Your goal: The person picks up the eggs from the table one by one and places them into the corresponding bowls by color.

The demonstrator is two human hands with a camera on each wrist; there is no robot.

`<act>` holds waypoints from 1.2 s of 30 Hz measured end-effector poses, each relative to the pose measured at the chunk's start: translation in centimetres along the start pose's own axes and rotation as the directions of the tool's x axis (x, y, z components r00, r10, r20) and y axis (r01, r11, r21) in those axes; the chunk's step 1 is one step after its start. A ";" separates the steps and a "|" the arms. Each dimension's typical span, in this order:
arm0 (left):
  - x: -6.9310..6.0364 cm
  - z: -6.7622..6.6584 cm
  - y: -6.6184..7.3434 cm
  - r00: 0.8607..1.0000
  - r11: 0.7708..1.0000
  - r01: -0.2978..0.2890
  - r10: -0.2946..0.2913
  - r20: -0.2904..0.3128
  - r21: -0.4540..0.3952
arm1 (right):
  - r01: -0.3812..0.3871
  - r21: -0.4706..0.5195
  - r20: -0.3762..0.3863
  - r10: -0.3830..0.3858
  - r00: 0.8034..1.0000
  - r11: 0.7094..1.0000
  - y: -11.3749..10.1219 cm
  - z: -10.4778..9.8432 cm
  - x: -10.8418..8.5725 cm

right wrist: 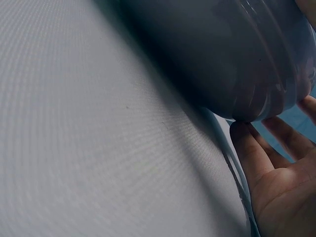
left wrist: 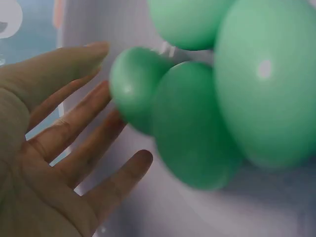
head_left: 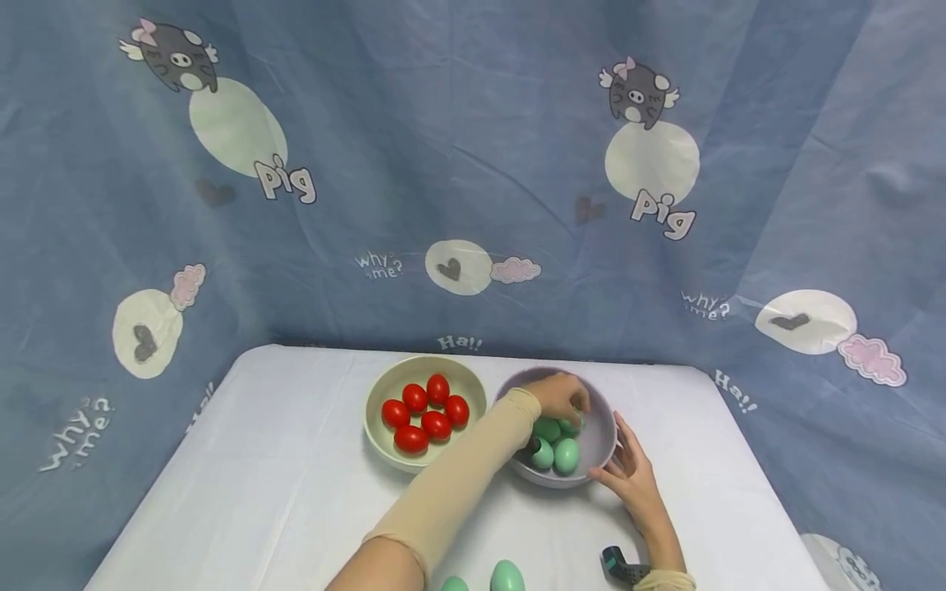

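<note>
A grey-purple bowl (head_left: 602, 435) holds several green toy eggs (head_left: 567, 455). My left hand (head_left: 559, 396) reaches over its rim into the bowl. In the left wrist view, the fingers (left wrist: 94, 143) are spread and nearly straight beside a small-looking green egg (left wrist: 133, 89), with fingertips at its edge; whether they touch is hard to tell. My right hand (head_left: 631, 476) is at the bowl's right side. Its thumb and fingertips touch the outer wall under the rim, and its fingers (right wrist: 252, 148) look extended in the right wrist view.
Left of the bowl stands a cream bowl (head_left: 377, 439) with several glossy red egg-shaped pieces (head_left: 411, 439). Two more green eggs (head_left: 507, 576) lie at the white table's (head_left: 244, 460) front edge. Behind hangs a blue patterned curtain (head_left: 443, 164). My left forearm crosses in front of the cream bowl.
</note>
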State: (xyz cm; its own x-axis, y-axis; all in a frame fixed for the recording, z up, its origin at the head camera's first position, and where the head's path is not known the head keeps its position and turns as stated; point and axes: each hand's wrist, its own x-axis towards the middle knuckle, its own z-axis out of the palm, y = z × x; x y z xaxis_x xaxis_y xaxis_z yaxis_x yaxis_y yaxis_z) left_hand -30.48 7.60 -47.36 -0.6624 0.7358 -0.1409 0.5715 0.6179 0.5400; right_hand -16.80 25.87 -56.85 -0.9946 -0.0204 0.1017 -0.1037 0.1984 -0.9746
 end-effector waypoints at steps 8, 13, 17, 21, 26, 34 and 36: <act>-3.1 -2.3 -0.2 0.989 0.986 -0.147 0.146 -0.020 -0.074 | -0.008 0.003 -0.006 0.008 1.000 1.000 0.3 0.1 -0.2; -7.3 -3.5 0.0 0.976 0.956 -0.215 0.201 -0.090 -0.201 | -0.017 -0.017 -0.012 0.017 1.000 1.000 0.3 0.2 -0.2; -11.3 -3.6 -0.1 0.966 0.936 -0.241 0.208 -0.152 -0.257 | -0.025 -0.029 -0.016 0.025 1.000 0.999 0.4 0.2 -0.2; -15.4 -2.4 -0.5 0.961 0.929 -0.247 0.200 -0.189 -0.275 | -0.035 -0.036 -0.021 0.034 0.999 0.999 0.3 0.2 -0.3; -19.9 -0.1 -1.1 0.947 0.934 -0.258 0.194 -0.256 -0.248 | -0.029 -0.041 -0.022 0.028 0.999 0.999 0.1 0.0 -0.3; -24.8 4.4 -2.5 0.949 0.928 -0.243 0.166 -0.268 -0.284 | -0.023 -0.032 -0.025 0.023 0.999 0.999 0.1 0.1 -0.1; -25.9 5.6 -2.6 0.954 0.929 -0.240 0.172 -0.245 -0.282 | -0.024 -0.034 -0.023 0.024 0.999 0.999 0.0 0.1 0.0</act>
State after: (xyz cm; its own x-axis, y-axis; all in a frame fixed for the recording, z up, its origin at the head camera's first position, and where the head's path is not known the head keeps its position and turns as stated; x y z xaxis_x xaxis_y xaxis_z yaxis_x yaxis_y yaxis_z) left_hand -12.11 -11.54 -49.73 -0.6526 0.7403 0.1618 0.5531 0.3194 0.7694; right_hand -16.76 25.74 -56.93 -0.9965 0.0070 0.0833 -0.0794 0.2324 -0.9694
